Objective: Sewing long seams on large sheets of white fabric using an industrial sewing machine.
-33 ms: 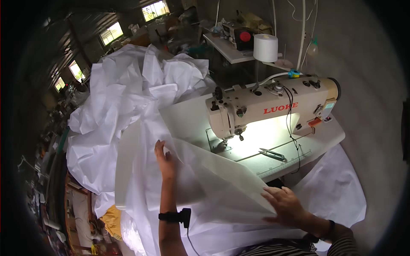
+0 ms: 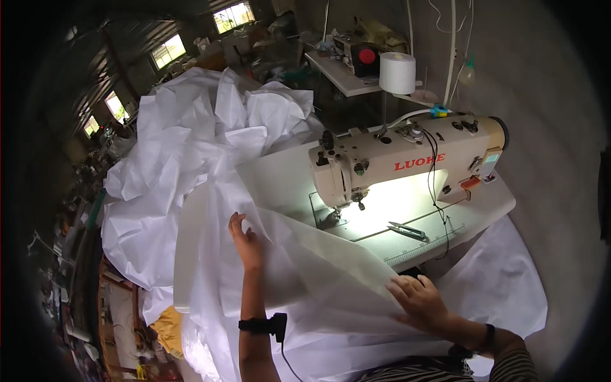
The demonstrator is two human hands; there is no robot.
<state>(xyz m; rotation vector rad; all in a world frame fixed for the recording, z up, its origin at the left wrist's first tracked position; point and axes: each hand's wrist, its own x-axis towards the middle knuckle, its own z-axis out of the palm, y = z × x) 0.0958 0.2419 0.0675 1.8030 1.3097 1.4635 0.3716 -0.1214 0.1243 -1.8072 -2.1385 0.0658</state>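
Note:
A large sheet of thin white fabric drapes over the front of the sewing machine table and hangs toward me. My left hand rests on it left of the machine, fingers loosely bent, thumb apart. At the sheet's right edge is my right hand, its fingers stretched and spread against the fabric. Neither hand shows a firm grip. Beyond them stands a cream sewing machine, its lamp lit over the needle area. Thread snips lie on its bed, right of the needle.
A big heap of white fabric is piled at the left. More white cloth hangs at the right under the table corner. A white thread cone stands behind the machine. Farther back is another machine table. Yellow cloth lies lower left.
My right hand has shifted very slightly up and left, its fingers a little more bent. My left hand stays nearly still; the whole view moves slightly.

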